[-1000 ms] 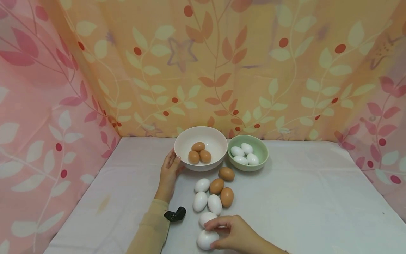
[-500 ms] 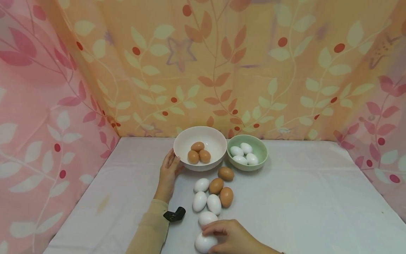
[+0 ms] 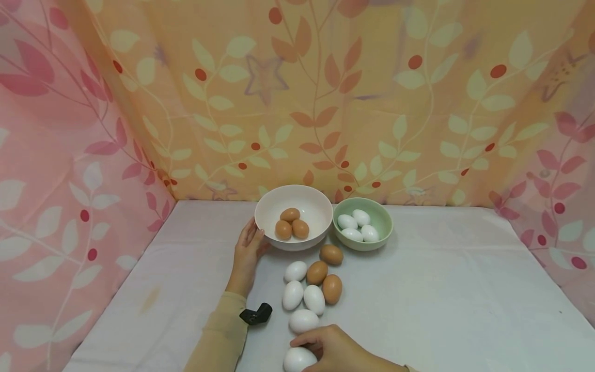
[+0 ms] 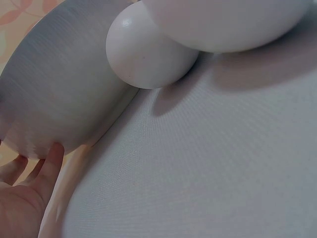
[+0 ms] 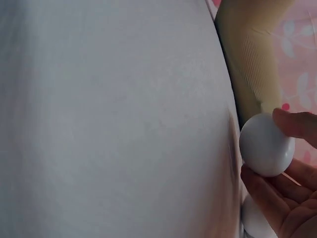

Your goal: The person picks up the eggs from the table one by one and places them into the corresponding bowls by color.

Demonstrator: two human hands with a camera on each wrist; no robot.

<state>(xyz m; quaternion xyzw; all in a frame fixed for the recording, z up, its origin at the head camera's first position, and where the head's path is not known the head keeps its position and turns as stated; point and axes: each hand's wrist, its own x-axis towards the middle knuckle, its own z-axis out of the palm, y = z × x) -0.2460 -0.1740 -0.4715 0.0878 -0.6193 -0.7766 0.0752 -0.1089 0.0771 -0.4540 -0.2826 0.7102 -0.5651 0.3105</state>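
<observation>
At the near edge of the head view, my right hand (image 3: 337,351) pinches a white egg (image 3: 299,359). The right wrist view shows the thumb on one side of that egg (image 5: 266,146) and the fingers on the other. My left hand (image 3: 247,253) rests its straight fingers against the left side of a pale pink bowl (image 3: 267,206). Its fingertips (image 4: 57,151) touch the bowl's outer wall in the left wrist view. Three brown eggs (image 3: 292,222) lie inside this bowl. Just beyond the right hand is another white egg (image 3: 304,321).
A green bowl (image 3: 386,222) with several white eggs stands right of the pink one. In front of the bowls, loose brown eggs (image 3: 332,289) and white eggs (image 3: 293,295) lie close together on the white-covered table (image 3: 446,289). Patterned curtains (image 3: 372,119) enclose the back and sides.
My right hand has shifted slightly toward the near edge and left, with the white egg. The white egg beyond it now shows whole. The left hand stays at the pink bowl.
</observation>
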